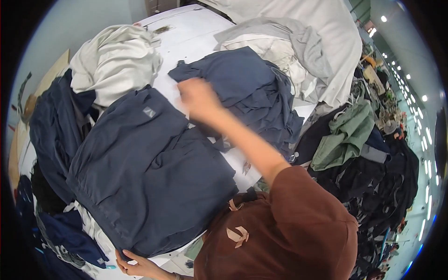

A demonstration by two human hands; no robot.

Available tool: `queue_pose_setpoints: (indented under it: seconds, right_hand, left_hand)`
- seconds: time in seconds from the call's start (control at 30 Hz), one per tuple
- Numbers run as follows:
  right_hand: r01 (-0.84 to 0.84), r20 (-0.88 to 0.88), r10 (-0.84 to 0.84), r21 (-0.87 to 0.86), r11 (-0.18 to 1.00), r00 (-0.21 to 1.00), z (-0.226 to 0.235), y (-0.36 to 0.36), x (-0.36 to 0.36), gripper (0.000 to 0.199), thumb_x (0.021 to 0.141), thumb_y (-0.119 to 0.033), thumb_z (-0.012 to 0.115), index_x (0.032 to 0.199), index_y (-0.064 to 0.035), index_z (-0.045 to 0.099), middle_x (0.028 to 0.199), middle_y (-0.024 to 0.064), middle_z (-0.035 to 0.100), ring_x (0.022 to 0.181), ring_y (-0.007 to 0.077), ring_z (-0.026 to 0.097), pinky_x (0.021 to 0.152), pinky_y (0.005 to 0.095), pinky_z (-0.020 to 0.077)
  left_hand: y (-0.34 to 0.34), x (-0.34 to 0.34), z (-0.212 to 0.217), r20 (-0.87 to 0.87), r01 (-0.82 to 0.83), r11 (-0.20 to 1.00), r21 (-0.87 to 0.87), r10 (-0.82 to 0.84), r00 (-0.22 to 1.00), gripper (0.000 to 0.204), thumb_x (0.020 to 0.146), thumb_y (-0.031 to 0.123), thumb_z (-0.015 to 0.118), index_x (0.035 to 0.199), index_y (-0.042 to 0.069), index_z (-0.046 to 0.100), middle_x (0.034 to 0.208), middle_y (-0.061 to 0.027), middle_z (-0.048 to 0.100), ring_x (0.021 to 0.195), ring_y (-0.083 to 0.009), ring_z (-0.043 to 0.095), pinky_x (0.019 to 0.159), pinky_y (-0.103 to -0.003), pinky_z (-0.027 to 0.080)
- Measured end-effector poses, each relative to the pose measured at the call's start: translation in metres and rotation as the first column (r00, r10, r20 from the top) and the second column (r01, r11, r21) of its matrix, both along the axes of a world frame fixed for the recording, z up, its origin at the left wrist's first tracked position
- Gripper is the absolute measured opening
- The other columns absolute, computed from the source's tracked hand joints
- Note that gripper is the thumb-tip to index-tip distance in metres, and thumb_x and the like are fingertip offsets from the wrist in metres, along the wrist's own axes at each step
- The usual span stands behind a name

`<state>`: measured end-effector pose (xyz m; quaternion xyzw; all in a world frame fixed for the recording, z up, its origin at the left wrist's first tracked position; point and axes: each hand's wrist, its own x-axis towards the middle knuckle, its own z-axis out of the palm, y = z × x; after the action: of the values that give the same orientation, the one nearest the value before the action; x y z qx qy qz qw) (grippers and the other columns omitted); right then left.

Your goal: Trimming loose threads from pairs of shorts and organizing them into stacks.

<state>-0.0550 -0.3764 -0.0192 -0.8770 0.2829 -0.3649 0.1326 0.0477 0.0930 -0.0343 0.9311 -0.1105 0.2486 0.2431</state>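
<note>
A dark slate-blue garment (140, 172) with a small light patch lies spread in front of me, on top of more cloth of the same colour. My left hand (134, 267) pinches its near edge at the bottom, thumb above and fingers partly hidden below. My right hand (200, 100) is smeared by motion between this garment and a heap of slate-blue garments (242, 79) beyond it on the right. Its fingers cannot be made out, nor whether they touch cloth. A small pair of thread snips (246, 167) seems to lie under my right forearm.
White cloth (116, 63) is bundled on the white table (186, 21) at the far left. Grey and white fabric (298, 46) covers the far right. Dark clothes with a green piece (347, 128) pile up on the right; more navy garments (74, 238) hang at the left.
</note>
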Motion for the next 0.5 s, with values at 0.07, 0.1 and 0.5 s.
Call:
queue_pose_setpoints:
  seconds: [0.07, 0.1, 0.5]
  right_hand:
    - [0.389, -0.169, -0.45, -0.301, 0.871, 0.877, 0.018, -0.053, -0.096, 0.037, 0.07, -0.024, 0.071, 0.103, -0.008, 0.065, 0.101, 0.0134, 0.065, 0.097, 0.0316, 0.06, 0.08, 0.0432, 0.0496]
    - [0.66, -0.31, -0.723, -0.295, 0.69, 0.618, 0.013, -0.073, -0.141, 0.044, 0.072, -0.028, 0.072, 0.111, -0.0102, 0.061, 0.108, 0.017, 0.061, 0.101, 0.0348, 0.058, 0.079, 0.0463, 0.0496]
    - [0.156, 0.295, -0.2, 0.168, 0.973, 0.934, 0.143, -0.16, -0.227, 0.042, 0.082, -0.032, 0.072, 0.107, 0.0008, 0.062, 0.091, 0.0021, 0.066, 0.083, 0.0105, 0.059, 0.077, 0.0253, 0.0457]
  left_hand:
    - [-0.011, 0.001, 0.013, 0.068, 0.034, 0.999, -0.017, -0.033, 0.997, 0.034, 0.092, 0.029, 0.06, 0.114, 0.003, 0.062, 0.113, -0.0157, 0.062, 0.108, -0.0312, 0.054, 0.093, -0.041, 0.041]
    - [-0.026, 0.0, 0.021, 0.098, 0.053, 0.999, 0.007, -0.053, 0.994, 0.034, 0.091, 0.028, 0.062, 0.114, 0.003, 0.062, 0.113, -0.0152, 0.062, 0.109, -0.0312, 0.053, 0.094, -0.041, 0.04]
    - [-0.181, -0.042, 0.094, 0.043, 0.573, 0.764, -0.296, -0.589, 0.807, 0.029, 0.088, 0.006, 0.062, 0.117, 0.002, 0.058, 0.131, -0.0152, 0.046, 0.122, -0.0253, 0.044, 0.101, -0.035, 0.035]
